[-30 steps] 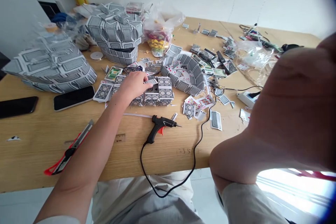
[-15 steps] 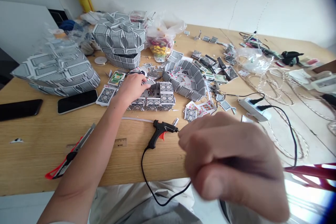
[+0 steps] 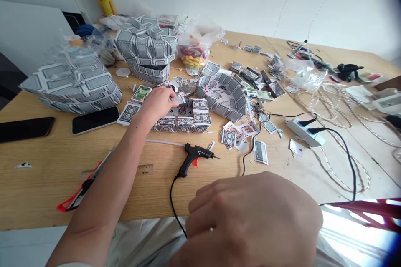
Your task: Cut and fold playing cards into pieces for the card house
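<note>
My left hand (image 3: 156,106) rests on a low box built from playing cards (image 3: 181,119), its fingertips pinching a small card piece (image 3: 179,100) over the box's open top. My right hand (image 3: 247,223) hangs by the table's front edge with its fingers curled, and whatever they may hold is hidden. A black hot glue gun (image 3: 194,157) with a red trigger lies on its side between my hands, and its black cord (image 3: 172,196) runs down past the table edge toward my right hand.
A curved card wall (image 3: 222,96) and loose cards surround the box. Large card-built models (image 3: 73,83) stand at the left and back. Also on the wooden table (image 3: 44,179) are a utility knife (image 3: 86,183), phones (image 3: 95,119), a power strip (image 3: 302,132) and tangled cords.
My right hand has dropped from in front of the view to the table's front edge, uncovering the table's right side. My left hand stays at the box, and the view has shifted slightly.
</note>
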{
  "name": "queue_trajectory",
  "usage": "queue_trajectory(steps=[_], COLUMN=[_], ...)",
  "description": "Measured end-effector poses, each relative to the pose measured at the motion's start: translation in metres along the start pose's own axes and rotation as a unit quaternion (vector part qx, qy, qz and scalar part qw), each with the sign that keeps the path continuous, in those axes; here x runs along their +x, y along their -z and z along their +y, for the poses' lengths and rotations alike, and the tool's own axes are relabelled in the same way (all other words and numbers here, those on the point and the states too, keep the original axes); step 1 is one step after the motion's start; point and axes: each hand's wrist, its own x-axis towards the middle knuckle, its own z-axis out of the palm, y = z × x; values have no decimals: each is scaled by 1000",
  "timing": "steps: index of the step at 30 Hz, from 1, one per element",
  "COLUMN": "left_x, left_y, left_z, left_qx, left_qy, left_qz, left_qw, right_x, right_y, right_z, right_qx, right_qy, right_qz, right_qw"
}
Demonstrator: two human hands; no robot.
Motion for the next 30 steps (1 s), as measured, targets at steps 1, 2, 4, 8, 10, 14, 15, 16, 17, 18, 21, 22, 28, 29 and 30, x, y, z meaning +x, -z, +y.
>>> queue_trajectory(steps=[1, 2, 4, 8, 10, 14, 15, 16, 17, 18, 21, 22, 28, 29, 30], left_x=[0, 0, -1, -3, -4, -8, -9, -12, -14, -16, -24, -26, -32, -32, -33], left_y=[1, 2, 5, 12, 15, 21, 22, 23, 23, 23, 16, 12, -3, -3, -3], left_z=[0, -1, -2, -3, -2, 4, 7, 11, 15, 20, 35, 39, 53, 53, 54], left_qx=[1, 0, -7, -16, -7, -24, -45, -70, -94, -109, -77, -58, -19, -11, -2], left_qy=[-2, -4, -6, 2, 13, 10, -2, -17, -33, -47, -75, -79, -119, -123, -125], left_qz=[-5, -11, -31, -66, -61, -54, -69, -90, -117, -143, -185, -189, -202, -204, -208], left_qw=[1000, 1000, 999, 998, 998, 998, 997, 993, 988, 983, 977, 977, 972, 971, 970], right_x=[1, 3, 6, 9, 9, 4, 3, 2, 1, 0, -1, -1, 6, 7, 7], right_y=[-1, -3, -6, -5, -2, 3, 3, 4, 4, 4, 3, 3, 1, 1, 1], right_z=[2, 6, 14, 37, 46, 55, 56, 57, 57, 58, 60, 59, 53, 53, 52], right_qx=[-14, -34, -93, -252, -302, -319, -317, -316, -318, -323, -339, -339, -310, -307, -304], right_qy=[-16, -44, -131, -316, -368, -395, -394, -395, -397, -402, -417, -423, -436, -436, -436], right_qz=[7, 20, 70, 194, 217, 231, 239, 246, 254, 261, 272, 272, 239, 238, 239], right_qw=[1000, 998, 985, 894, 852, 830, 829, 827, 822, 816, 798, 795, 811, 812, 812])
